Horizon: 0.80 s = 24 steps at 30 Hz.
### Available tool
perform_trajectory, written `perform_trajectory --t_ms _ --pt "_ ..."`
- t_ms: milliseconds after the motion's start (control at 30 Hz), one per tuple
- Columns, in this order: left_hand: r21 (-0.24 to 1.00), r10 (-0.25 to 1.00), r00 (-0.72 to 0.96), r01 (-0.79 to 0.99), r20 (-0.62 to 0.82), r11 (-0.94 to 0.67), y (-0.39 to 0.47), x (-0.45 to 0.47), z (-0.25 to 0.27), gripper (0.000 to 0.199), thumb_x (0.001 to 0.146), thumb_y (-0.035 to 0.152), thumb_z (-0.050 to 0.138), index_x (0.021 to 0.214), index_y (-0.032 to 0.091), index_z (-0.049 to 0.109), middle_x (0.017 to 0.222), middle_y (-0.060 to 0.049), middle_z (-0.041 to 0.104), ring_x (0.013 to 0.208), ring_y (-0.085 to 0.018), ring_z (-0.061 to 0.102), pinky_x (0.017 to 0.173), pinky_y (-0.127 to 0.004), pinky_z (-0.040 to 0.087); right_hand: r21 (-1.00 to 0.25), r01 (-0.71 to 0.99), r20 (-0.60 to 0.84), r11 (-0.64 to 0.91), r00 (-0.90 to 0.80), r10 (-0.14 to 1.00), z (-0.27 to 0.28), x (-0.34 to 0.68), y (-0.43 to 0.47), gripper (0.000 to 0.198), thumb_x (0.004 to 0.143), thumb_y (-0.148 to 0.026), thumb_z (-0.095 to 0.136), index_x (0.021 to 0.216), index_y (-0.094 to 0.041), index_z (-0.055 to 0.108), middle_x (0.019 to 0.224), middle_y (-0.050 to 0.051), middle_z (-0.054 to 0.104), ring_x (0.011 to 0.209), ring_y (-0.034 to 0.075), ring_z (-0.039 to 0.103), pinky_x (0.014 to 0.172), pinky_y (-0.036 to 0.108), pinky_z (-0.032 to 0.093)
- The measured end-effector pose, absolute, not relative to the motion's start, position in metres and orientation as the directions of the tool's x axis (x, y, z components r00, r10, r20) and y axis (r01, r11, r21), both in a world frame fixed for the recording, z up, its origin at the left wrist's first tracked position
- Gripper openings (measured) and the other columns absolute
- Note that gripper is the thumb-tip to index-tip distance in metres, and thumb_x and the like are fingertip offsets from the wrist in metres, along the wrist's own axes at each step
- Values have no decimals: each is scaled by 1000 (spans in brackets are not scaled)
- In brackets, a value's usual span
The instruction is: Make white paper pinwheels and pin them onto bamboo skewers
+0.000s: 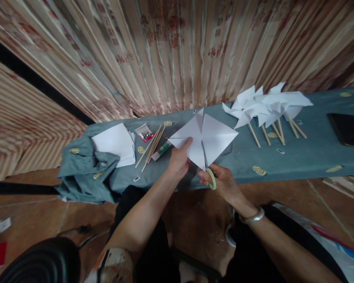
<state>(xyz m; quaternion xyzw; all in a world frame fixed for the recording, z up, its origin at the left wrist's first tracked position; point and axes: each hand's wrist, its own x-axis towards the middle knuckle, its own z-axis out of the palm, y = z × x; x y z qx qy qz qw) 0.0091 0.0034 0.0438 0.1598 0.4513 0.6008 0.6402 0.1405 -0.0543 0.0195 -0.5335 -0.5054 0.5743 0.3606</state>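
My left hand (180,158) grips a square sheet of white paper (218,135) by its left side, thumb on top. The sheet is turned like a diamond, with slits running in from its top and left corners. In my right hand (220,179) is a pair of scissors (212,179) with pale green handles. Its blades lie along the sheet's bottom corner, pointing toward the middle. The fingers of my left hand under the paper are hidden.
Left on the cloth-covered bench (244,157) lie a stack of white paper (115,142), a small red-and-white box (144,132), wooden sticks (153,147) and a green-and-white box (161,151). Several paper pinwheels (268,106) on sticks lie right, before a dark phone (346,129). A curtain (177,59) hangs behind.
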Motion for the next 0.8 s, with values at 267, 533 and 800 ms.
perform_trajectory --t_ms 267,533,800 --pt "753 924 -122 -623 -363 213 3 8 43 3 78 19 69 80 17 71 76 -1 71 67 -15 63 70 -29 48 -966 133 -244 -223 -171 955 18 141 -54 42 69 -59 71 77 -18 66 60 2 68 56 16 61 51 25 46" --pt "754 915 -122 -613 -385 235 3 8 43 5 77 23 72 79 19 70 79 -2 71 72 -17 64 75 -30 47 -964 146 -247 -224 -164 955 16 141 -54 43 69 -60 71 77 -17 67 60 3 68 55 16 61 52 25 46" --pt "745 916 -131 -631 -379 218 4 9 42 9 75 22 74 82 17 70 80 -3 71 74 -17 65 76 -30 48 -961 117 -265 -249 -146 953 22 138 -54 46 63 -62 74 74 -18 66 57 2 66 52 16 60 49 25 46"
